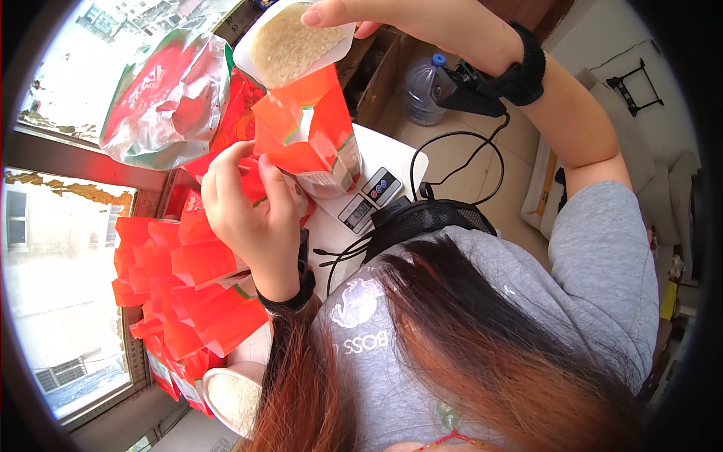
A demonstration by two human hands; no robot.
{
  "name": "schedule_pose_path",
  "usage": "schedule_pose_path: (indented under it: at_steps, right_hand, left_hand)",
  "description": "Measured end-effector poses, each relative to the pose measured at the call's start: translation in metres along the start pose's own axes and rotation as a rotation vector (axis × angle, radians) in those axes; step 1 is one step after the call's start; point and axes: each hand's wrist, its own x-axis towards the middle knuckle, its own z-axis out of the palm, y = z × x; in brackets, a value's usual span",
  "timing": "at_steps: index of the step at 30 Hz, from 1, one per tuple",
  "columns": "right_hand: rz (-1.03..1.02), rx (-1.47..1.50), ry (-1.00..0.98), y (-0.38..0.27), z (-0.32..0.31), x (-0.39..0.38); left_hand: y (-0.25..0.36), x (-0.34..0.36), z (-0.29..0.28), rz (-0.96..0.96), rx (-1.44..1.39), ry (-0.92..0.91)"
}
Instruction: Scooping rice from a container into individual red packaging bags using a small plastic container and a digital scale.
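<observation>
My right hand (361,13) grips the rim of a white scoop-like container (246,54) that holds pale grains of rice (294,47). The container tilts over a standing red paper bag (305,113), its lower lip at the bag's mouth. My left hand (252,215) is at the bag's left side, thumb and fingers closed around its red edge; the exact contact is partly hidden. Under and beside the bag is a white digital kitchen scale (369,200), with its buttons and display facing me.
A large crumpled plastic bag (166,102) in red, silver and green stands by the window. Many red paper bags (181,279) crowd the left side, near a white tub (233,399). A water jug (424,94) stands on the floor; a black cable (459,200) loops from my right wrist.
</observation>
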Motion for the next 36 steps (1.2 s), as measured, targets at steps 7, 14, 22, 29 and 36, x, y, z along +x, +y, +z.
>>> schedule_pose_path:
  at_steps: [7, 14, 22, 29, 36]
  right_hand:
    - [-0.014, -0.056, 0.007, -0.003, 0.003, -0.007]
    - [-0.156, -0.102, -0.003, -0.002, 0.003, -0.008]
    - [-0.277, -0.112, -0.001, 0.019, 0.001, -0.006]
    - [-0.272, -0.079, -0.042, 0.016, 0.004, -0.007]
    - [-0.227, -0.114, 0.015, 0.004, 0.013, -0.011]
  left_hand:
    - [0.011, 0.001, -0.007, 0.049, -0.030, 0.023]
    - [0.077, 0.030, -0.030, 0.673, -0.799, -0.459]
    - [0.080, 0.029, -0.045, 0.651, -0.967, -0.621]
    - [0.073, 0.037, -0.069, 0.694, -1.010, -0.678]
    - [0.069, 0.050, -0.099, 0.796, -1.032, -0.734]
